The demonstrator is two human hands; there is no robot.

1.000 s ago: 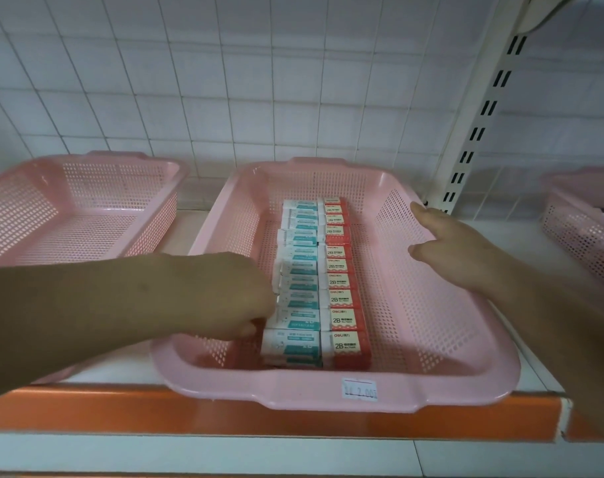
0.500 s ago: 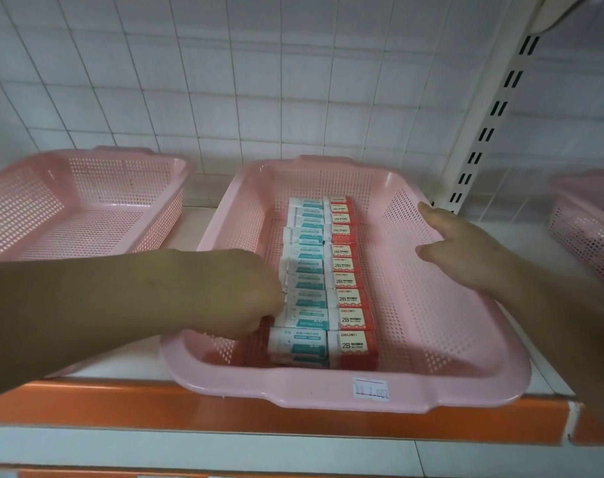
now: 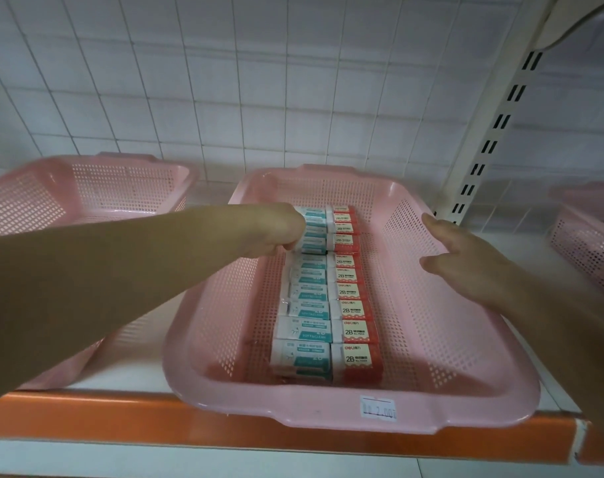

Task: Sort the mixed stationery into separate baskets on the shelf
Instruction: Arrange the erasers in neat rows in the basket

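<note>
Fingers of the left hand curl, grip unseen, against teal-and-white eraser boxes, probably light and stiff, best pinched across their sides.

bare basket floor flanks the eraser rows (left hand covers far-left strip).

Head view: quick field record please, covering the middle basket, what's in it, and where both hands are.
basket: pink perforated plastic basket, centre of view, white price label on front rim
contents: two side-by-side columns, teal-and-white eraser boxes left, red-and-white 2B eraser boxes right
left hand: curled against the far teal boxes; grip unclear
right hand: open, fingers on basket's right rim
neighbour: second pink perforated basket to the left, partly hidden by left forearm
</note>
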